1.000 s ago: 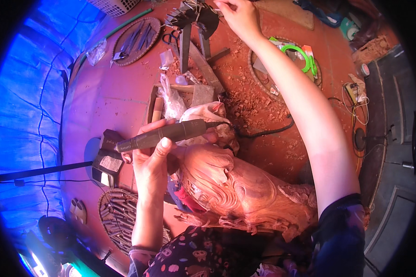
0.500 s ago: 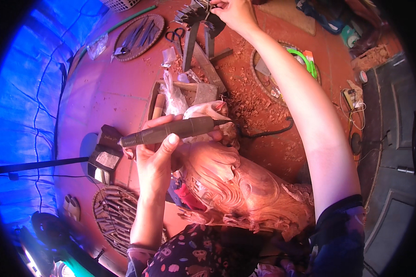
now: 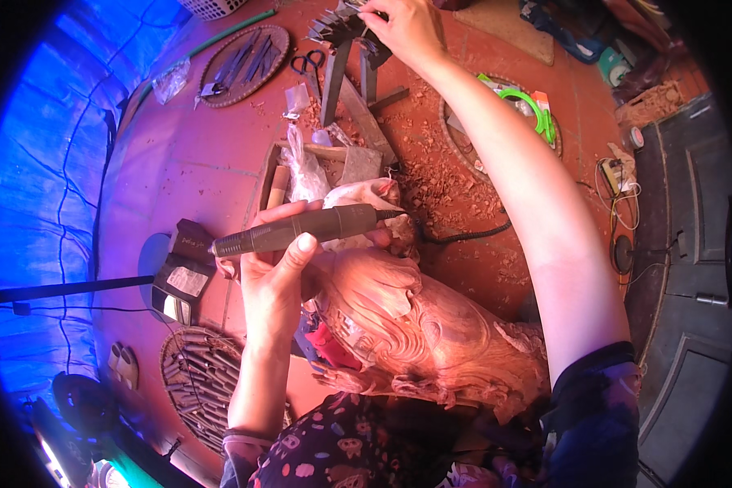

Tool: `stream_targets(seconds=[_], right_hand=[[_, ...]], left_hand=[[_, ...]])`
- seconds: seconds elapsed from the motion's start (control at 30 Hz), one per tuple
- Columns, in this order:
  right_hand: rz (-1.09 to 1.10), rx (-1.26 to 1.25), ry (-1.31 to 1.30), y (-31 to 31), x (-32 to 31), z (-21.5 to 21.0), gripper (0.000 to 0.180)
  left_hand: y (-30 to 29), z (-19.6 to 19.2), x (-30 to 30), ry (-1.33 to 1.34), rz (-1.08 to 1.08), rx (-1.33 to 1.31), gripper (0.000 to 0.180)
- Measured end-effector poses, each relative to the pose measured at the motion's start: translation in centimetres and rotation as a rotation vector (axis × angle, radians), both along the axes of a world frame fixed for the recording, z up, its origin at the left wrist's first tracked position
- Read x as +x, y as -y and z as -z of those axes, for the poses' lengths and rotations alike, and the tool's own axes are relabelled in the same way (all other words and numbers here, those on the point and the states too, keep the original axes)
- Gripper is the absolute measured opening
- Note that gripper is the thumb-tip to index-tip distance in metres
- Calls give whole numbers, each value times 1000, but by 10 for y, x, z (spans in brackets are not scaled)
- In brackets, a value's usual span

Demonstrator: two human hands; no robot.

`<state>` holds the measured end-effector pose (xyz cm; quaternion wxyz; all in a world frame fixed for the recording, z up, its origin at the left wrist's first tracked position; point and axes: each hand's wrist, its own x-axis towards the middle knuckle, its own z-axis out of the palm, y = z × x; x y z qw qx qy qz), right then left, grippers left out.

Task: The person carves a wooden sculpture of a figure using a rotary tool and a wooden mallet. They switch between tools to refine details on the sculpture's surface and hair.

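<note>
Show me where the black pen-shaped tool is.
In the head view, left of centre, the black tool is in the left hand, near the carved wood's left end.

A lamp (image 3: 110,473) glares white at the lower left, its core washed out. Strong blue light saturates the sheet (image 3: 41,203) on the left, and the floor (image 3: 171,187) shades from violet there to orange-red. The person's right forearm (image 3: 545,220) looks pale and nearly overexposed, while the clothing (image 3: 333,447) and the door (image 3: 695,325) sit dim. Shadowed grooves mark the carving (image 3: 431,333). Fisheye distortion bends edges toward the rim; black swallows the corners. Fine detail near the top is soft.
</note>
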<state>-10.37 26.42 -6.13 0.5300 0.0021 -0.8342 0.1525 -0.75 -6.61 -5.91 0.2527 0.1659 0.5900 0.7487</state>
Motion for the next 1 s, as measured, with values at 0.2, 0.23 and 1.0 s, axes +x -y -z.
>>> stream_targets(seconds=[0.2,0.23,1.0], right_hand=[[-183,-435,-180,4,34,-42,6],[-326,-415,-213,6,42,-55,7],[-575,-729,744,112,170,-157,10]], left_hand=[[1,-1,1,9,-16,-35,43],[2,-2,1,15,-4,-37,43],[-64,-32,26,-380,430,-49,50]])
